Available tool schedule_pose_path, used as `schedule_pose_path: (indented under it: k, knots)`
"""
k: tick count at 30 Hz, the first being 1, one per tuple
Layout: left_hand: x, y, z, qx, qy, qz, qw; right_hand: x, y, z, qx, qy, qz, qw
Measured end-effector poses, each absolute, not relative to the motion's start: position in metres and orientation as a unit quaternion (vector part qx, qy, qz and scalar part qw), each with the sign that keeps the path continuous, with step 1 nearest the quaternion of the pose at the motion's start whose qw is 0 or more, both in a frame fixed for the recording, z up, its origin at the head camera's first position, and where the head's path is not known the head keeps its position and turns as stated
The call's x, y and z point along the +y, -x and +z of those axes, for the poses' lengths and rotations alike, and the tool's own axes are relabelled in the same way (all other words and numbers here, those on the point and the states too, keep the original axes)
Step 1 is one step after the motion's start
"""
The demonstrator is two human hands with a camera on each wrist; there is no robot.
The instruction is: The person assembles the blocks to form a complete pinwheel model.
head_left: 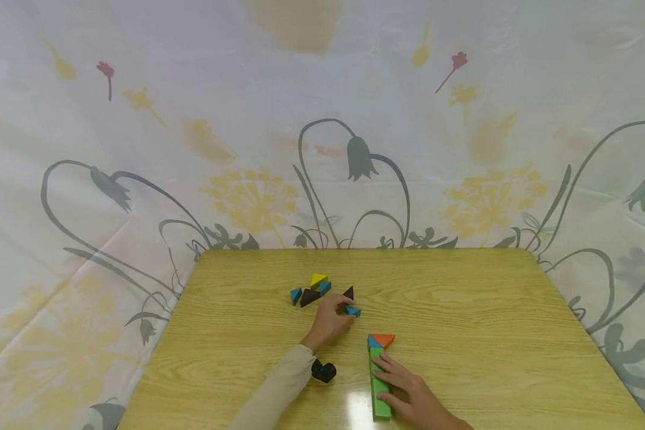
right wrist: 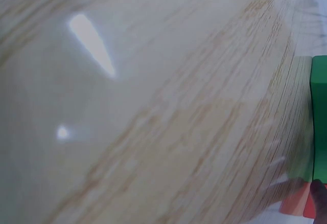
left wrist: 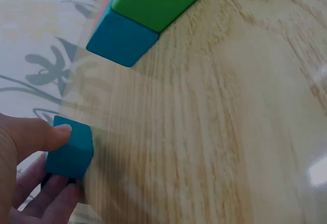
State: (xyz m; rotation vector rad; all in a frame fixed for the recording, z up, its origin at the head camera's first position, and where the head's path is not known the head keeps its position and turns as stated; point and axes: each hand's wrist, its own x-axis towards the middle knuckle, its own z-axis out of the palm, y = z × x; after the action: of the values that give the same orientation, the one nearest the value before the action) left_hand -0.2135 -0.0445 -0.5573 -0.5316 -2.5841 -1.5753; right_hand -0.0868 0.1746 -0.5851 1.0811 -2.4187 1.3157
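My left hand [head_left: 330, 322] pinches a blue triangular block [head_left: 353, 311] between thumb and fingers; in the left wrist view this block [left wrist: 71, 147] shows its flat faces. A dark triangular block [head_left: 349, 292] lies just beyond those fingers. On the right, my right hand [head_left: 412, 391] rests its outstretched fingers on two green blocks [head_left: 377, 363] laid end to end. At their far end, a blue triangle [head_left: 374, 341] and an orange-red triangle [head_left: 384, 339] lie against each other. The right wrist view catches only the edge of a green block [right wrist: 319, 127] and one fingertip.
Behind the left hand lie a yellow triangle [head_left: 318, 280], a dark block [head_left: 309, 297] and two blue blocks [head_left: 296, 295]. A black object [head_left: 324, 371] is beside the left forearm. The wooden table [head_left: 489, 322] ends at a flower-patterned curtain [head_left: 435, 197].
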Motion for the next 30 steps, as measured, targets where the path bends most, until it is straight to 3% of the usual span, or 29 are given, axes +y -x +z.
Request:
schedule_pose_path:
  k: [24, 30]
  knots:
    - [-0.056, 0.221, -0.567, -0.810, 0.222, -0.542, -0.023, 0.173, 0.085, -0.582, -0.814, -0.363, 0.443, 0.095]
    - [-0.055, 0.224, -0.562, -0.812, 0.240, -0.531, -0.030, 0.169, 0.081, -0.563, -0.814, -0.358, 0.446, 0.101]
